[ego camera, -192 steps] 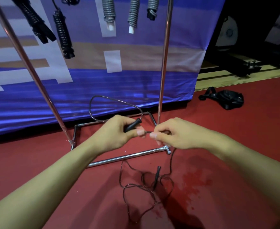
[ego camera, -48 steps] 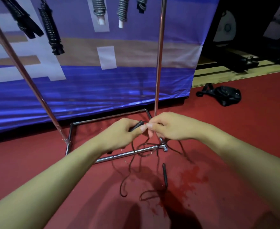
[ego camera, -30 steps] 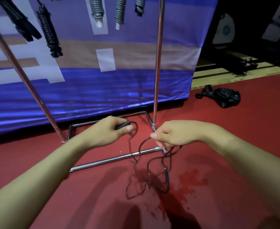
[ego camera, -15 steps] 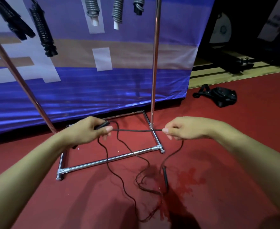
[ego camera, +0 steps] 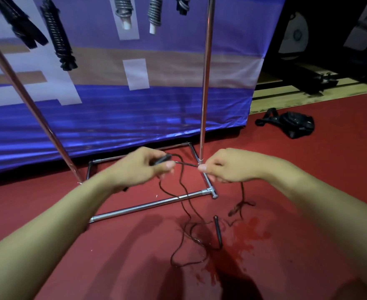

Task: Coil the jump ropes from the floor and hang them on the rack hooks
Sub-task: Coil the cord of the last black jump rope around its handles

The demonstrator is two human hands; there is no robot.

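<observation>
Where motion blurs it, left hand [ego camera: 143, 167] grip on rope handle [ego camera: 162, 159]; right hand [ego camera: 228, 167] grip pinching cord [ego camera: 185, 163].

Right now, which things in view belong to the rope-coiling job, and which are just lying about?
Belongs to the job:
- black jump rope, held by left hand and right hand
- loose handle on the floor
- rack
- coiled ropes already hanging

Lying about:
- black bag
- blue banner

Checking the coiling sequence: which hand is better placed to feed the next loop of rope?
Right. The right hand pinches the rope on the trailing side; the left hand already grips the handle.
</observation>
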